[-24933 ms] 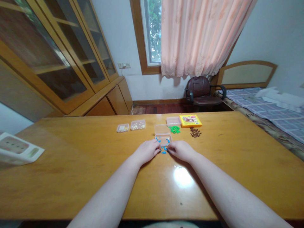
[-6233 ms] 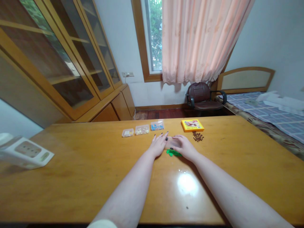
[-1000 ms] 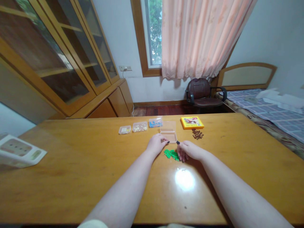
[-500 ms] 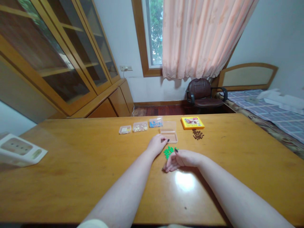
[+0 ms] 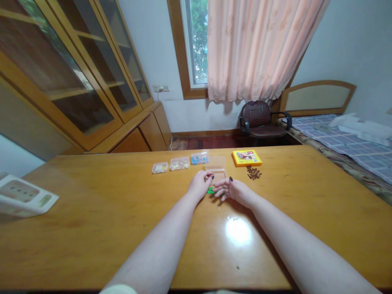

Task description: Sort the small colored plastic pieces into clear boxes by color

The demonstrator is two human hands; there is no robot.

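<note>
- Wooden table (image 5: 122,228), spread across the lower view, with a bright light reflection toward the near edge.
- Beyond the left edge, a glass-fronted wooden cabinet (image 5: 76,73); beyond the right edge, a bed (image 5: 346,130) with a checked cover; beyond the far edge, a pink curtain (image 5: 260,49) and a maroon armchair (image 5: 259,118).
- White plastic case (image 5: 23,194) at the left edge.
- Yellow printed box (image 5: 246,158), lying flat by the far edge, toward the far right corner.
- Left hand (image 5: 199,184) at the near left side of an open clear box, fingers bent in close to the thumb. Cannot tell whether gripping the box wall or merely touching.
- Right hand (image 5: 239,191) across from the left, near the box's near right side; thumb raised, fingers apart and loosely curved, nothing in the grasp.
- Open clear box (image 5: 219,175) around the middle of the table's width, nearer the far edge; lid (image 5: 215,162) swung back toward that edge.
- Along the far edge, left of the lid, three clear boxes in a row: from the right, one with blue pieces (image 5: 200,158), one with pale pieces (image 5: 179,163), and a smaller one (image 5: 160,168).
- Brown pieces (image 5: 253,173), heaped just beside the yellow box's near side.
- Green pieces (image 5: 210,190), on the table between both hands, partly hidden by the right fingers.
</note>
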